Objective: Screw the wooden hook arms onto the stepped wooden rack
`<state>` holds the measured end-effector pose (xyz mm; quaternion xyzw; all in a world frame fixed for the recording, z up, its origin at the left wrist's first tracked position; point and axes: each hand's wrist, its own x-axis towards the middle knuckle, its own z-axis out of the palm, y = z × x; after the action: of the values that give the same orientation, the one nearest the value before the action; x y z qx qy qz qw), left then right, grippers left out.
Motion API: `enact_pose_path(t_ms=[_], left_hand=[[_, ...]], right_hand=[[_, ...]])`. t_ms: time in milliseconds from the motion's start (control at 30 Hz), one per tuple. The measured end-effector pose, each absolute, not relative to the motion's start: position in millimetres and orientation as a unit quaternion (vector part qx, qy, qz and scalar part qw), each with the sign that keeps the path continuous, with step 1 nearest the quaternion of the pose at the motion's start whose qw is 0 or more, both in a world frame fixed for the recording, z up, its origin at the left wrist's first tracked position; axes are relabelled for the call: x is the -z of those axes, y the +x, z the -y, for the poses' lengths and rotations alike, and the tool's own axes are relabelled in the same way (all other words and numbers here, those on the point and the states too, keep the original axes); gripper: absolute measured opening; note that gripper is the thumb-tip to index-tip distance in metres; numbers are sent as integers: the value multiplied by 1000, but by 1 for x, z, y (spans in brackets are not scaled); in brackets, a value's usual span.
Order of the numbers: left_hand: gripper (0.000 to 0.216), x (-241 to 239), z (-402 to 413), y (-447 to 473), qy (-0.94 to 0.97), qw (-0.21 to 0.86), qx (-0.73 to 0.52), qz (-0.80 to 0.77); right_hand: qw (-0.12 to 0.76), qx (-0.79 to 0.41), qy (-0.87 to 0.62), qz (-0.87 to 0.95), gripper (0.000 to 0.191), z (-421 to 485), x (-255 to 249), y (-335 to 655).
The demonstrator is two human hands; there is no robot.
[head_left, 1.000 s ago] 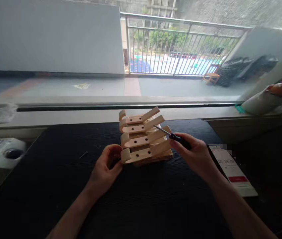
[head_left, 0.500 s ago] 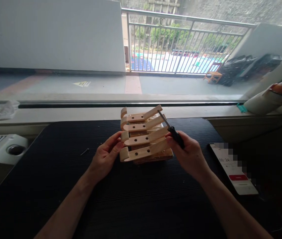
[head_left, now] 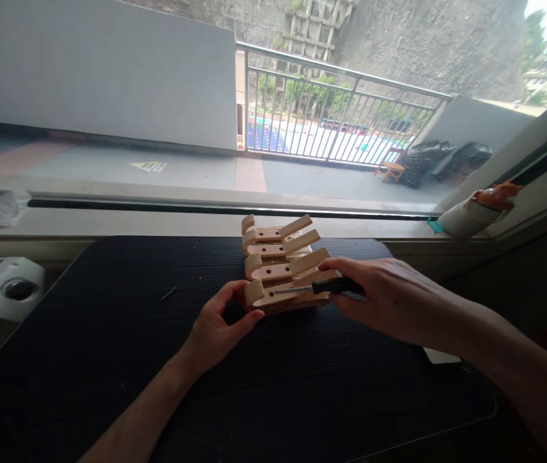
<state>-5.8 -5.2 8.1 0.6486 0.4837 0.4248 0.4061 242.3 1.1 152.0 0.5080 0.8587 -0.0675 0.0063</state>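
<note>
A wooden hook rack (head_left: 280, 271) with several pale hooks lies on the black table, each hook showing two dark screw holes. My left hand (head_left: 222, 321) pinches the curled end of the nearest hook between thumb and fingers. Wrapped around the black handle of a screwdriver (head_left: 320, 287) is my right hand (head_left: 374, 292). The screwdriver lies nearly level over the nearest hook, its tip close to the left hole. Whether the tip touches the screw I cannot tell.
A loose screw (head_left: 169, 293) lies on the black table (head_left: 234, 399) at the left. A phone (head_left: 441, 355) is mostly hidden under my right forearm. The window sill (head_left: 181, 224) runs behind, with a white pot (head_left: 468, 215) at the right. A white appliance (head_left: 3, 289) stands left.
My right hand has swung the screwdriver down and left, from above the far hooks to the nearest hook's hole. My left hand has shifted nearer, onto that hook's end. The view has turned.
</note>
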Motion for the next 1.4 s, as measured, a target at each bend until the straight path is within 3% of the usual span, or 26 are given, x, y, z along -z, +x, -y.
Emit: enact_pose_path(t_ms=[133, 533, 900, 1267, 1400], left_hand=[[32, -9, 8, 3, 669, 375, -434, -473], [32, -8, 9, 4, 666, 374, -451, -462], [34, -10, 11, 6, 629, 438, -444, -464], [35, -8, 11, 8, 601, 478, -453, -453], [36, -4, 12, 9, 576, 500, -462, -454]], right_hand=[[64, 24, 461, -885, 30, -2, -163, 218], [108, -20, 360, -927, 25, -23, -168, 196], [37, -53, 193, -979, 15, -30, -167, 190], [94, -27, 154, -983, 21, -39, -175, 170], [144, -25, 208, -967, 16, -38, -177, 159]])
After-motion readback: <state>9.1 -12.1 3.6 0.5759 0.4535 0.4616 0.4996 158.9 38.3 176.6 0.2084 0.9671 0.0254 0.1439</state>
